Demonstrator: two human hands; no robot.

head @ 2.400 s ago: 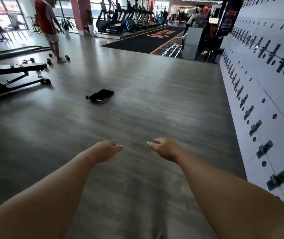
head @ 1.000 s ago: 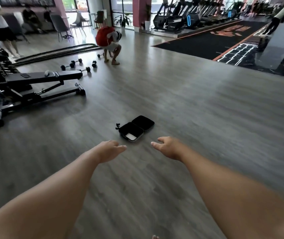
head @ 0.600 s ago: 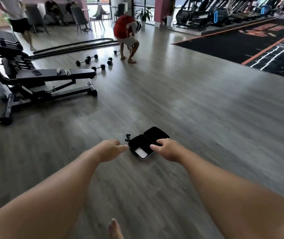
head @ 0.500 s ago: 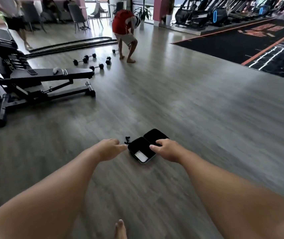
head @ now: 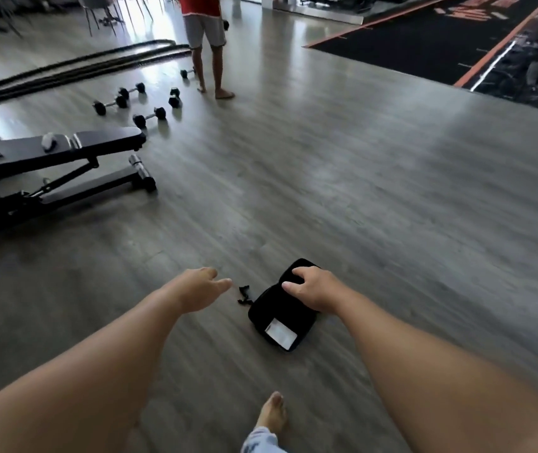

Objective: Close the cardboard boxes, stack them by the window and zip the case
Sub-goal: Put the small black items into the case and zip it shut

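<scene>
On the floor [head: 359, 191], right hand [head: 313, 289] grips the open case [head: 280, 318]

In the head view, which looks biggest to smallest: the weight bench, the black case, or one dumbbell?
1. Weight bench
2. Black case
3. Dumbbell
The case lies nearer the camera, so its true size against the dumbbell is unsure.

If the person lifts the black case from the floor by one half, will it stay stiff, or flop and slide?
The black clamshell zip case lies open and flat on the grey wood-look floor, so the free half would probably swing at the hinge. Each half keeps its moulded shape, so it seems fairly stiff. The right hand covers one half, suggesting it is small and probably light; it may slide.
</scene>
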